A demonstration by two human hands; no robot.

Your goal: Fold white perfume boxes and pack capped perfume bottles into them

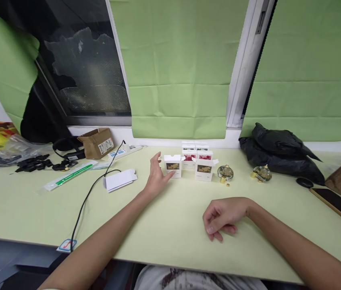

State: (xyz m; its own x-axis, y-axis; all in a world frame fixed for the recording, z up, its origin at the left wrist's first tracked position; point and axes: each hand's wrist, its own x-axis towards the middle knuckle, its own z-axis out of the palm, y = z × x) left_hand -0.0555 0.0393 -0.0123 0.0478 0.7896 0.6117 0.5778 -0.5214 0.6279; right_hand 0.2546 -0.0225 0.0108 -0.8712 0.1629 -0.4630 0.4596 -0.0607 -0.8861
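My left hand (157,177) is open, fingers apart, beside a small white box (173,168) with a dark gold-flecked picture; its thumb lies at the box's front, perhaps touching. A matching white box (204,170) stands to the right with its top flaps spread. My right hand (223,217) rests on the table nearer me, fingers loosely curled in, nothing visible in them. Beyond it sit a round glass bottle (225,172) with gold parts and a similar bottle (262,173) farther right. A tiny gold piece (227,185) lies before the first bottle.
White boxes with red pictures (204,154) stand behind, with more boxes farther back. A flattened white box (120,180), black cable (87,199) and open brown carton (97,143) are at left. A black plastic bag (279,155) and phone (339,205) lie at right.
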